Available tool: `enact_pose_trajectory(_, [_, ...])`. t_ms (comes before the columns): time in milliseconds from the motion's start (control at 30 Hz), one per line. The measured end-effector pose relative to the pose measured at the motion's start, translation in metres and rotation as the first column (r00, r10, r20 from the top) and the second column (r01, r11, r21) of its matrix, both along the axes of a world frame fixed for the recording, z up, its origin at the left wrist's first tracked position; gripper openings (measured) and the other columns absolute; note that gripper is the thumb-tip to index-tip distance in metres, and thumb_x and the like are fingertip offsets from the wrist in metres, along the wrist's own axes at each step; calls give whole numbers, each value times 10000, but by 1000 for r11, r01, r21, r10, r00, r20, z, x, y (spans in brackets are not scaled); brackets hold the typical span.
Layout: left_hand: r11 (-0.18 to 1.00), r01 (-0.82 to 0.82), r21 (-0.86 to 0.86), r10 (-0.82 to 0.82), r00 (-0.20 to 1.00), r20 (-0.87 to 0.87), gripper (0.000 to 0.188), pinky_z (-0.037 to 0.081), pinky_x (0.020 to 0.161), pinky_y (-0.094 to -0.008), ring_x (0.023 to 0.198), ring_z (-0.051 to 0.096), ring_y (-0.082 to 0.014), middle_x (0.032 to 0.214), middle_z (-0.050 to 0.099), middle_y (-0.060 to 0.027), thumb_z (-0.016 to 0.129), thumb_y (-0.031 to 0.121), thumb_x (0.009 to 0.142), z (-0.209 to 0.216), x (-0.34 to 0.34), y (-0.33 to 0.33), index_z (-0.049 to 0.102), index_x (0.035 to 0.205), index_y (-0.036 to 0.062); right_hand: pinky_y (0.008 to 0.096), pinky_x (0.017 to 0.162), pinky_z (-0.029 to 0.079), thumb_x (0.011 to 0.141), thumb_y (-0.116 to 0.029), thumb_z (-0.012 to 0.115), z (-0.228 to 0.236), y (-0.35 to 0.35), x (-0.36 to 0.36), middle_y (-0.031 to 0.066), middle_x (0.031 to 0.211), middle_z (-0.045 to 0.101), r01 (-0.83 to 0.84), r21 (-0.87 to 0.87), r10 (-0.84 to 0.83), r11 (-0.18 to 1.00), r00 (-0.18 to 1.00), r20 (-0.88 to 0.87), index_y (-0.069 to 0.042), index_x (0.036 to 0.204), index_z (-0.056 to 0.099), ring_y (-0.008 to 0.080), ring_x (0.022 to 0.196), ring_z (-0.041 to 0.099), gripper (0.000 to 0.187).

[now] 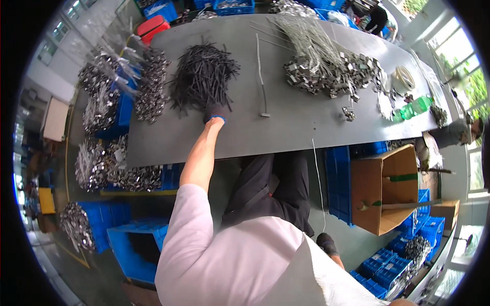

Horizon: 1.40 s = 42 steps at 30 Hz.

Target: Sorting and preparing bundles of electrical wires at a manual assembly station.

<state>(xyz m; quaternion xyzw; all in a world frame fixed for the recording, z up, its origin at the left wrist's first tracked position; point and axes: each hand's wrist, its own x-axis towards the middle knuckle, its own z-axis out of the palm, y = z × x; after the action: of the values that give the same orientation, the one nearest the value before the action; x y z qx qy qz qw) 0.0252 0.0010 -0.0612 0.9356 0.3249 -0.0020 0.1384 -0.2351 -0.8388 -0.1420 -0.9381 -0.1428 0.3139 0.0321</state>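
My left hand (216,112), in a dark glove with a blue cuff, is at the near edge of a pile of short black tubes (204,74) on the grey table (240,135). Its fingers are hidden against the dark pile, so their grip cannot be made out. To the right of the pile lies a single thin cable (259,61), pale at its far part and black nearer me, with a small metal connector (265,115) at its near end. My right hand is not in view; only a white sleeve (332,270) shows at the lower right.
A heap of clear cables with metal connectors (326,66) covers the far right of the table. Beyond it are a tape roll (404,77) and a green bottle (416,107). Connector bundles (150,86) flank the left edge. A cardboard box (385,188) stands below right. Another person (380,20) is far right.
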Motion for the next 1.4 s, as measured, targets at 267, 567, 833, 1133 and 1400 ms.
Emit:
enact_pose_trajectory(267, [-255, 7, -967, 662, 730, -169, 138, 539, 660, -322, 778, 667, -178, 834, 704, -32, 682, 242, 926, -15, 3, -40, 708, 948, 108, 510, 815, 519, 947, -136, 496, 50, 79, 41, 204, 975, 683, 49, 204, -82, 978, 984, 157, -50, 1005, 668, 414, 929, 657, 201])
enact_pose_trajectory(567, [-521, 314, -794, 695, 696, -181, 120, 607, 642, -377, 756, 703, -238, 863, 699, -120, 706, 59, 908, 111, 49, -257, 637, 1000, 27, 489, 756, 546, 939, -166, 527, 104, 198, 160, 222, 957, 697, -150, 374, -5, 915, 924, 383, -53, 1048, 675, 436, 940, 664, 215])
enact_pose_trajectory(833, [58, 563, -824, 888, 348, 300, 125, 604, 595, -370, 661, 694, -218, 811, 684, -112, 573, 153, 1019, 208, 63, -245, 555, 983, 34, 480, 737, 559, 905, -184, 560, 101, 175, 190, 194, 956, 709, -140, 99, 111, 985, 961, 252, -62, 979, 689, 406, 908, 687, 192])
enact_pose_trajectory(1133, [426, 403, -810, 568, 578, 586, 175, 535, 577, -287, 606, 641, -150, 776, 688, -81, 640, 177, 963, 199, 56, -261, 615, 896, 18, 440, 769, 553, 945, -194, 568, 110, 191, 171, 184, 993, 714, 18, 389, -141, 921, 946, 291, -69, 1030, 699, 399, 947, 680, 200])
enact_pose_trajectory(1400, [115, 459, -881, 261, 842, 472, 206, 510, 667, -268, 734, 636, -91, 805, 727, -40, 715, 166, 867, 156, -8, -355, 736, 930, -29, 435, 830, 531, 996, -246, 577, 227, 350, 260, 240, 1045, 674, 25, 953, -552, 302, 820, 153, 9, 1199, 583, 403, 1016, 653, 327])
